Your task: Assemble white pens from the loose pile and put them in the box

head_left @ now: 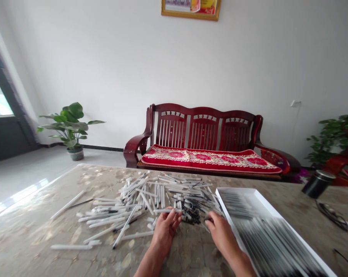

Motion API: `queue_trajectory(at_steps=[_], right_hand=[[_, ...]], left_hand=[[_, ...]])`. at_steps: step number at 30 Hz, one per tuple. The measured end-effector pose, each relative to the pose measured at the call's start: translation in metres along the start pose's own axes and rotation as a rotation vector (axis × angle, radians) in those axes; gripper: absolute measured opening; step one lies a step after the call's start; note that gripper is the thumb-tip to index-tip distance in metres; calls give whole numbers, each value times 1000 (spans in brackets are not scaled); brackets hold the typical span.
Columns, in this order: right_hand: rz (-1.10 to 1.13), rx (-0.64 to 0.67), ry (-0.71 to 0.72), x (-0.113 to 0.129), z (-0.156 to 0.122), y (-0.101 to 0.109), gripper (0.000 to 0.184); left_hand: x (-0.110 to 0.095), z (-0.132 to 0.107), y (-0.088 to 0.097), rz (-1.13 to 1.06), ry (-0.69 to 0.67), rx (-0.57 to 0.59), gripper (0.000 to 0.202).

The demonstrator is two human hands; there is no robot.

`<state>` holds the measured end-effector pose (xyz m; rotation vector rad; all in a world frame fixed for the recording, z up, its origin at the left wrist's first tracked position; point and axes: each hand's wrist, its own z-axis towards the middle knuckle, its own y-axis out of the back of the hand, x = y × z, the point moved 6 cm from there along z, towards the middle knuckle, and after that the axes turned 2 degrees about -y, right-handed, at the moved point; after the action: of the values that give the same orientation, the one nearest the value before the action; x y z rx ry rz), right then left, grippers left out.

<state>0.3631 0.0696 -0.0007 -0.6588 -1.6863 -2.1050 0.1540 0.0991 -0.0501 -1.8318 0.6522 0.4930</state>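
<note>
Your 2 hands work at the near edge of a heap of white pen barrels spread over the stone-topped bench. Your left hand lies with its fingers together over a single white pen barrel; you cannot tell whether that grip is truly pinching it. Your right hand sits curled beside a cluster of black pen parts, and anything in that grip is hidden. The step in hand looks like picking through the heap, just left of a white tray holding blurred rows of pens. Your next move calls for a clean pinch on 1 piece, clear of its neighbours.
</note>
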Motion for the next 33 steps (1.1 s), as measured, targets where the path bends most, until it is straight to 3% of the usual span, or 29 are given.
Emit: queue_trajectory(at_steps=[6, 11, 20, 28, 33], right_hand=[[561, 4, -50, 40, 13, -31, 14], [747, -29, -76, 52, 16, -46, 12], [752, -12, -26, 55, 14, -49, 7], [523, -109, 75, 61, 13, -35, 8], [640, -98, 29, 56, 16, -46, 8]], left_hand=[[0, 1, 0, 12, -10, 29, 21], [0, 2, 0, 13, -11, 43, 23], [2, 2, -1, 28, -10, 75, 27], [2, 2, -2, 23, -20, 82, 27], [1, 2, -1, 11, -14, 67, 24]])
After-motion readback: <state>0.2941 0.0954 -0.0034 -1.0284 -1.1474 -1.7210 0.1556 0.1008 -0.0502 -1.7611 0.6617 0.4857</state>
